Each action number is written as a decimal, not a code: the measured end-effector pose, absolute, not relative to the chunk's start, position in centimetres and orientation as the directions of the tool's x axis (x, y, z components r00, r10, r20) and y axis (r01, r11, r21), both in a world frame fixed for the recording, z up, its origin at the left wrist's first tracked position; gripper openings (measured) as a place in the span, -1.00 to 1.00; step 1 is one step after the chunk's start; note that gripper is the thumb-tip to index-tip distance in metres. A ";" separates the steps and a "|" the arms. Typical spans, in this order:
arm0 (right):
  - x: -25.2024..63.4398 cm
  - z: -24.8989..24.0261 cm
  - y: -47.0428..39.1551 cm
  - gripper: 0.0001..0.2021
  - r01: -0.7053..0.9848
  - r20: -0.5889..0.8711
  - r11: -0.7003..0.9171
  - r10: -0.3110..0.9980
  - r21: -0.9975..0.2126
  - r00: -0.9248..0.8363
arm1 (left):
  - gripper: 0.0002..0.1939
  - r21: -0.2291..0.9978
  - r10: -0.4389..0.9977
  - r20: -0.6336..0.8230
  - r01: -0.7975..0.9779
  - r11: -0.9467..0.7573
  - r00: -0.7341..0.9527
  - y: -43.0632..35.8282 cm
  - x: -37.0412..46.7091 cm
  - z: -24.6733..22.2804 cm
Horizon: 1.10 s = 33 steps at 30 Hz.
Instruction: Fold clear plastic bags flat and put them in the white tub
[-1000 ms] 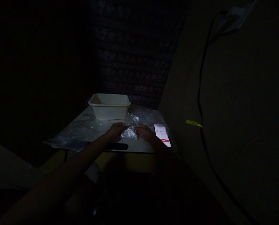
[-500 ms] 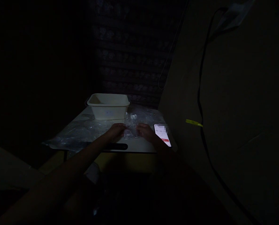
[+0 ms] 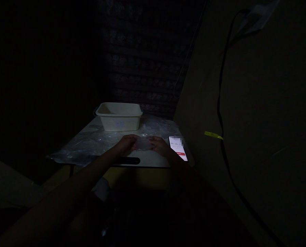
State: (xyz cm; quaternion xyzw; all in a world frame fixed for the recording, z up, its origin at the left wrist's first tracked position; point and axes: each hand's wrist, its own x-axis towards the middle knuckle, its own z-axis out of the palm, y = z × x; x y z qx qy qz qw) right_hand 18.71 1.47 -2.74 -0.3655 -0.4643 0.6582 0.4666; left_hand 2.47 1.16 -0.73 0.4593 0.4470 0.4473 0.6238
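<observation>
Between my two hands is a small clear plastic bag [image 3: 144, 143], held over the near part of the table. My left hand [image 3: 127, 144] pinches its left edge, the fingers closed on it. On the opposite edge, the fingers of my right hand [image 3: 159, 144] are closed on the plastic too. The bag looks flat and folded into a small rectangle; the dim light hides its finer detail.
A cream plastic tub [image 3: 120, 121] with handles stands at the back of the white table [image 3: 153, 161]. Crumpled clear plastic sheeting [image 3: 78, 149] lies along the left. A lit phone [image 3: 178, 148] rests at the right edge. A black cable [image 3: 221, 85] hangs down the right wall.
The upper part of the plastic, which stood up above my fingers, is now down between my hands, and the piece looks smaller and flatter. Both hands have hardly moved.
</observation>
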 end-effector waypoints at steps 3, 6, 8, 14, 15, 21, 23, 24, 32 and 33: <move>18.7 -3.1 1.6 -0.87 -0.264 -0.051 -0.136 0.951 -0.955 -0.304 | -0.85 0.974 0.963 -0.150 -0.135 0.184 0.225 1.3 2.3 -1.0; 18.9 -3.8 1.9 -0.86 -0.234 -0.048 -0.116 0.959 -0.965 -0.278 | -0.86 0.990 0.968 -0.130 -0.035 0.140 0.214 1.6 2.0 -1.6; 19.1 -4.2 2.0 -0.82 -0.171 -0.048 -0.094 0.965 -0.981 -0.257 | -0.86 0.993 0.975 -0.098 0.085 0.082 0.202 1.9 1.6 -2.0; 19.4 -3.6 2.1 -0.72 0.481 0.184 0.168 0.983 -0.860 -0.015 | -0.62 0.761 0.935 0.128 0.572 -0.306 0.331 1.5 0.7 -1.8; 19.2 -3.4 1.9 -0.70 0.571 0.243 0.207 0.970 -0.794 -0.014 | -0.55 0.646 0.903 0.155 0.651 -0.399 0.400 1.2 0.6 -1.8; 16.7 -3.4 -0.4 -0.59 0.825 0.350 0.508 0.840 -0.245 -0.414 | -0.11 0.108 0.768 0.035 0.762 -0.639 0.639 -1.2 1.3 -2.8; 16.1 -3.6 -1.2 -0.53 0.825 0.300 0.547 0.818 -0.143 -0.490 | -0.08 0.063 0.747 0.030 0.745 -0.664 0.664 -1.7 1.7 -3.1; 16.0 -3.8 -1.5 -0.52 0.828 0.274 0.549 0.819 -0.117 -0.504 | -0.07 0.050 0.739 0.036 0.738 -0.673 0.672 -1.8 1.8 -3.2; 16.4 -4.4 -2.0 -0.45 0.835 0.155 0.538 0.840 -0.116 -0.520 | -0.08 0.029 0.743 0.047 0.742 -0.670 0.668 -2.1 2.3 -3.8; 16.4 -4.3 -2.0 -0.45 0.833 0.157 0.539 0.839 -0.124 -0.520 | -0.08 0.025 0.745 0.048 0.745 -0.667 0.665 -2.1 2.3 -3.9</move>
